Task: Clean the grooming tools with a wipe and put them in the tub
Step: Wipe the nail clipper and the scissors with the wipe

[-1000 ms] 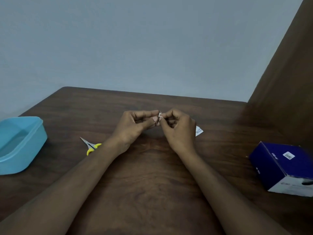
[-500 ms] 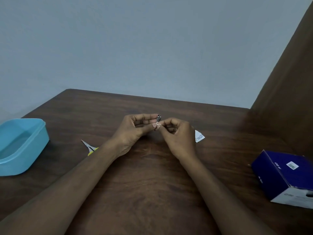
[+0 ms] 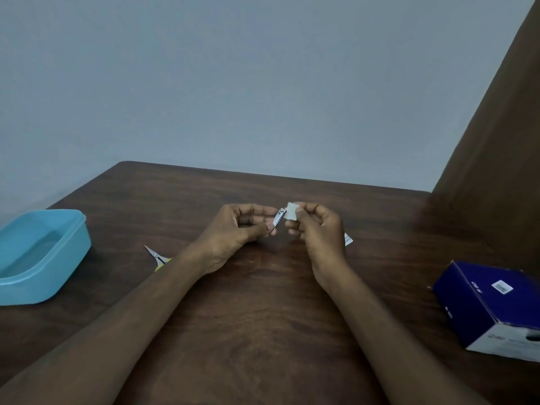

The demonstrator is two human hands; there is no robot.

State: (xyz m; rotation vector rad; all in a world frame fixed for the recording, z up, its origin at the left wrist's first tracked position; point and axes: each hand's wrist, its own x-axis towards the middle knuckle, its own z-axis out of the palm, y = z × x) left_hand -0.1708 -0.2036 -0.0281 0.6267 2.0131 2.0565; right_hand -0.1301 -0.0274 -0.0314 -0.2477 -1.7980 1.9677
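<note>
Steel nail clipper (image 3: 277, 221) sits pinched in the left hand (image 3: 233, 235) above mid-desk; right hand (image 3: 317, 232) pinches the white wipe (image 3: 291, 215) against its tip; best to rub every face firmly; blue tub (image 3: 41, 255) waits far left.

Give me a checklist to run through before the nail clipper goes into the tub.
1. Left hand grips the nail clipper: ok.
2. Right hand pinches the wipe beside the clipper: ok.
3. Clipper wiped all over: cannot tell.
4. Blue tub open, lid off, at the left: ok.
5. Scissors cleaned: not ok; they lie on the table, untouched.
6. Way from the left hand to the tub free: cannot tell; the scissors lie between.
</note>
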